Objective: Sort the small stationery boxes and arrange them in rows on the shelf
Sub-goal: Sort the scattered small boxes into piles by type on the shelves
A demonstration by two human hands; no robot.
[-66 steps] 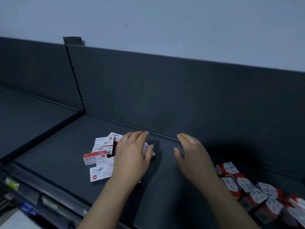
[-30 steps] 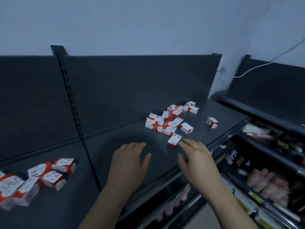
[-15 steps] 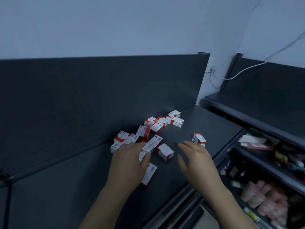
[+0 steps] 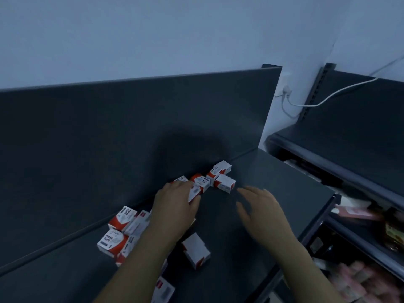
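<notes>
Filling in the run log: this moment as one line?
left hand: grips one box | right hand: open, holds nothing | other boxes: loose, unsorted on shelf

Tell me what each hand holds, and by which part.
Left hand pinches a small red-and-white box by its near end; right hand holds nothing.

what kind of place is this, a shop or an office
Probably a shop: a dark metal shelf next to a slotted upright, many identical red-and-white paper clip boxes loose on it, and packaged goods on the lower shelves to the right.
</notes>
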